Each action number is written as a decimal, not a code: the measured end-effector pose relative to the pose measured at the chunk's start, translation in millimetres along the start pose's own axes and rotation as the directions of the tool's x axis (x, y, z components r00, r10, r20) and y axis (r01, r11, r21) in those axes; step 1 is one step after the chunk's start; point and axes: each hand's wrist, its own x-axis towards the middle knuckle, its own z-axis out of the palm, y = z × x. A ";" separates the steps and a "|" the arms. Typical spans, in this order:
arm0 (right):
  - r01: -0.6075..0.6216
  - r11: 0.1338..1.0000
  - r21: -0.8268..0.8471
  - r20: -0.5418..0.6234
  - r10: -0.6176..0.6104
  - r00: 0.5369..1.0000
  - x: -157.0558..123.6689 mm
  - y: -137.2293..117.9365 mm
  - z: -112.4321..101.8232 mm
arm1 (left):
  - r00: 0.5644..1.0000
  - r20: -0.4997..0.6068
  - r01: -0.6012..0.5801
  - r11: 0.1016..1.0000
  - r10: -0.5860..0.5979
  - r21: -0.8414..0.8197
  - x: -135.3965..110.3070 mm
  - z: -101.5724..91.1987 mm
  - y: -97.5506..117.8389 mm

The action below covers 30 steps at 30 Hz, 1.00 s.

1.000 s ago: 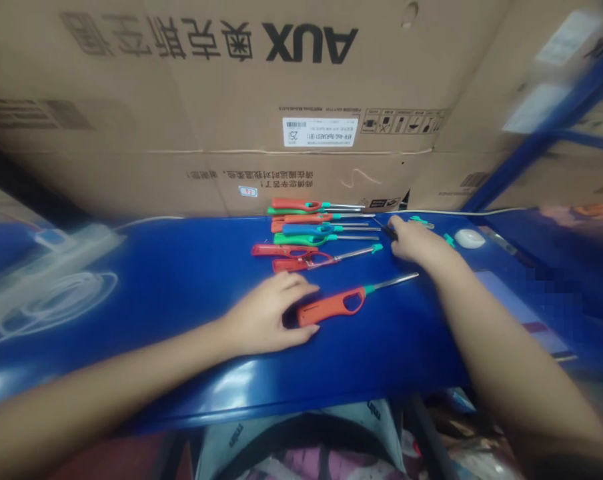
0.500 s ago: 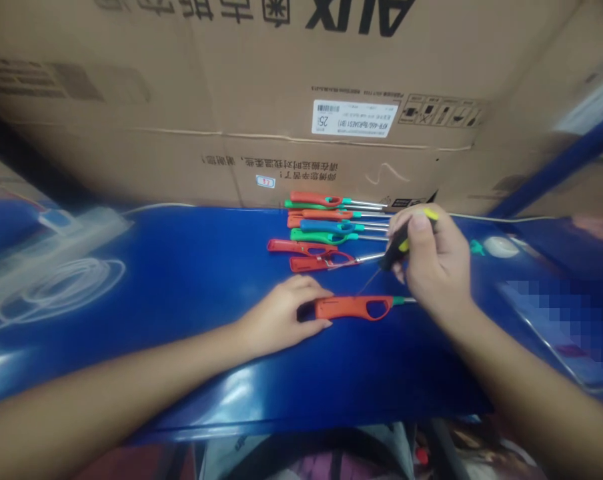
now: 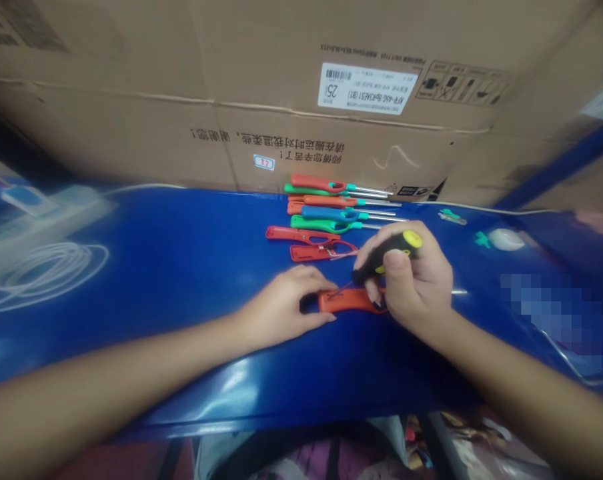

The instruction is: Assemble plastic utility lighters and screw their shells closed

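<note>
An orange long-nosed lighter (image 3: 345,301) lies flat on the blue table (image 3: 191,267). My left hand (image 3: 281,308) pinches its rear end, thumb and fingers on either side. My right hand (image 3: 414,283) is wrapped round a small black-and-yellow screwdriver (image 3: 384,257), whose thin tip rests on the lighter's orange body. The lighter's metal nose (image 3: 459,291) pokes out to the right behind my right hand.
Several lighters in red, orange, green and blue (image 3: 331,213) lie in a row behind my hands, against big cardboard boxes (image 3: 301,100). Small teal parts (image 3: 451,216) and a white disc (image 3: 504,239) sit at right. A coiled white cable (image 3: 46,270) lies at left.
My right hand picked up the screwdriver from beside the row of lighters and brought its tip down onto the orange lighter. My left hand kept hold of the lighter's end.
</note>
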 end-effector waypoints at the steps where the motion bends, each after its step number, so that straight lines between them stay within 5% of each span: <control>1: -0.001 1.000 -0.005 0.006 0.001 1.000 -0.6 -0.4 0.1 | 1.000 0.002 0.004 1.000 -0.004 0.000 0.2 0.2 0.0; 6: 0.071 0.960 -0.271 0.032 -0.064 0.997 -1.0 -9.8 2.3 | 1.000 0.003 0.013 1.000 -0.013 0.002 1.5 1.8 0.1; 11: 0.294 0.616 -0.731 0.132 -0.296 0.946 13.0 -26.2 6.6 | 1.000 0.004 0.020 1.000 -0.020 0.012 0.7 3.3 0.1; 14: 0.304 0.464 -0.832 0.208 -0.247 0.947 25.5 -34.8 7.6 | 0.999 0.015 0.028 0.999 -0.028 0.016 -0.2 3.4 -0.6; 18: 0.304 0.546 -0.781 0.308 -0.087 0.947 37.8 -45.5 5.9 | 0.999 0.030 0.015 1.000 -0.016 0.017 -0.7 3.3 -1.9; 22: 0.457 0.688 -0.563 0.574 -0.072 0.816 45.1 -54.6 -0.9 | 1.000 0.020 0.016 0.999 -0.017 0.029 -0.8 3.6 -2.2; 27: 0.423 0.592 -0.686 0.563 0.063 0.824 55.2 -60.9 -8.0 | 1.000 0.010 -0.012 1.000 0.011 0.028 -0.5 4.2 -3.3; 30: 0.403 0.636 -0.659 0.578 0.085 0.811 59.8 -61.1 -8.7 | 1.000 0.014 -0.015 0.999 0.014 0.034 -1.1 4.3 -3.9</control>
